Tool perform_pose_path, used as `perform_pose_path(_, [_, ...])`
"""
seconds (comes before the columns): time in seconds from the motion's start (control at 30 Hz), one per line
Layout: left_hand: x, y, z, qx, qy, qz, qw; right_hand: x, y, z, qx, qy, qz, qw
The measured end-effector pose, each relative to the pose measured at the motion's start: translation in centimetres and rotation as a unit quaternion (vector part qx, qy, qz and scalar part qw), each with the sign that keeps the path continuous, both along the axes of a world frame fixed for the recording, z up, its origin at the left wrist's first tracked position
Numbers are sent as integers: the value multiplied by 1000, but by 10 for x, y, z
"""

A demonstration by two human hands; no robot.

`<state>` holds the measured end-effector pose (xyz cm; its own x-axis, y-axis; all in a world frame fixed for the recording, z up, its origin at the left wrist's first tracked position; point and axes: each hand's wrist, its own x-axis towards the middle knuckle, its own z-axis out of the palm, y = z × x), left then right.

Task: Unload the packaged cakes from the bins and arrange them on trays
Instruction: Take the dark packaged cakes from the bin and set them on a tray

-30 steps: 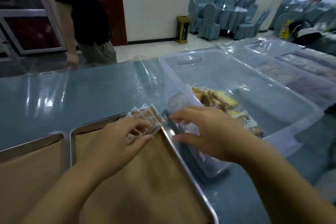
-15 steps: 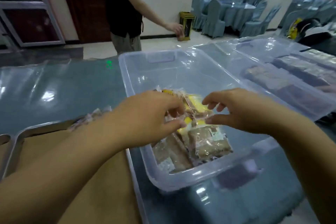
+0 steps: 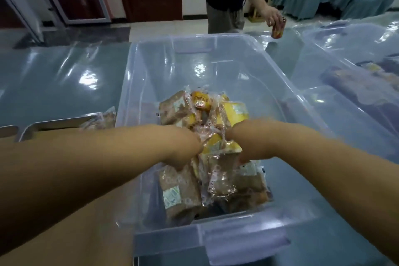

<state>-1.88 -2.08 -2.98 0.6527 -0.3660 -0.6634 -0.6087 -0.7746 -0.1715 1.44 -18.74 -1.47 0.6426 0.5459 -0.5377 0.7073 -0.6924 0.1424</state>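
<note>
Spanning the view, the surface [image 3: 54, 84] carries a clear bin [image 3: 172, 239] just beside the tray [image 3: 54, 123], likely to keep transfers short. The packaged cakes [image 3: 181, 192] lie heaped at the bin's near end, within reach. The left hand [image 3: 183, 147] and right hand [image 3: 248, 142] dig into the heap; whether either grip is clenched on a pack, I cannot tell.

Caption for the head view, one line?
Left hand and right hand dig into the wrapped cakes piled in a clear bin; a metal tray lies beside it.
</note>
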Motion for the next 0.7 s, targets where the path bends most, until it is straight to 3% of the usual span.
perform_pose_path(0.23, [0, -2, -12, 25, -50, -55, 997, 2, -3, -22, -13, 42, 13, 999])
perform_pose_path(0.4, [0, -1, -9, -6, -63, -101, 993, 8, -5, -13, -11, 21, -35, 999])
perform_pose_path(0.63, [10, 28, 20, -139, -26, 56, 988, 18, -19, 6, 76, -48, -156, 984])
perform_pose_path(0.7, [23, 37, 27, -105, -48, 60, 991, 18, -19, 8, 104, -65, -180, 976])
